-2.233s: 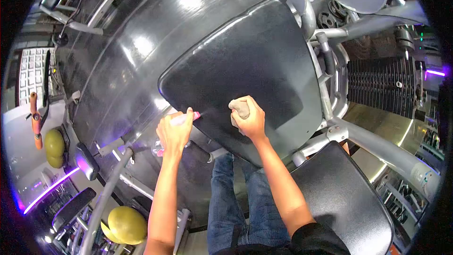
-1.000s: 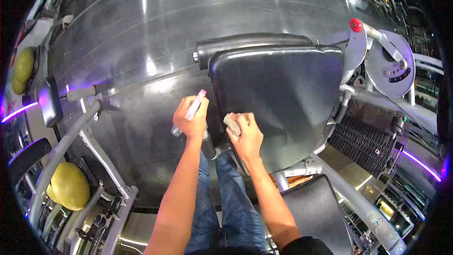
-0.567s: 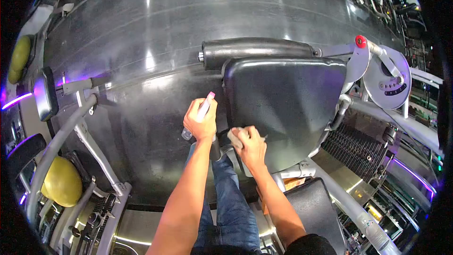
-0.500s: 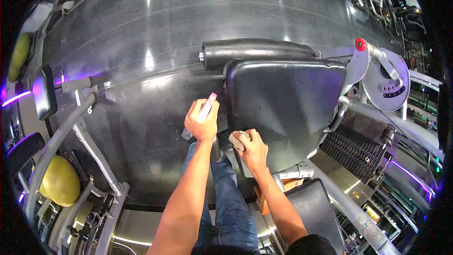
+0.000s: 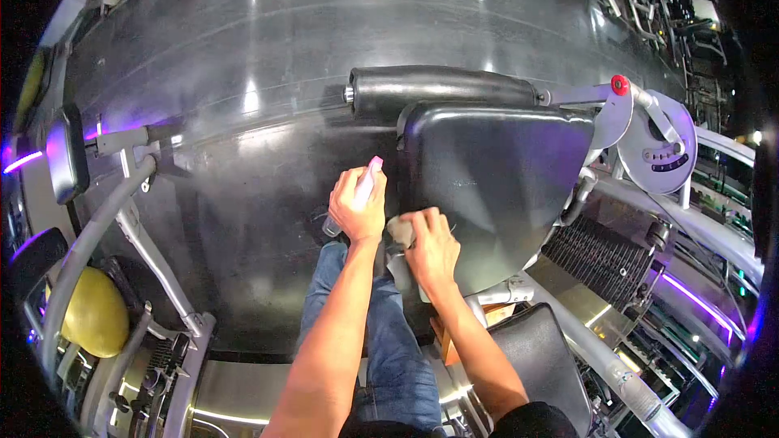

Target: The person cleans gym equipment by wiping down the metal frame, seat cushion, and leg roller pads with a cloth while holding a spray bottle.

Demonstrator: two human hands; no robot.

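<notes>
While the left hand [image 5: 357,204] grasps a pink-tipped bottle [image 5: 366,185], the right hand [image 5: 433,250] clutches a greyish cloth [image 5: 400,231].
The cloth is at the black pad's [image 5: 495,178] left edge.

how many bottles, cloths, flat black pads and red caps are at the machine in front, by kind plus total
Pink-topped bottle: 1
Cloth: 1
Flat black pads: 2
Red cap: 1
Total: 5

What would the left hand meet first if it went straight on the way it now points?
The left hand would probably meet the black padded roller near its left end, though depth is unclear and it might pass above.
</notes>
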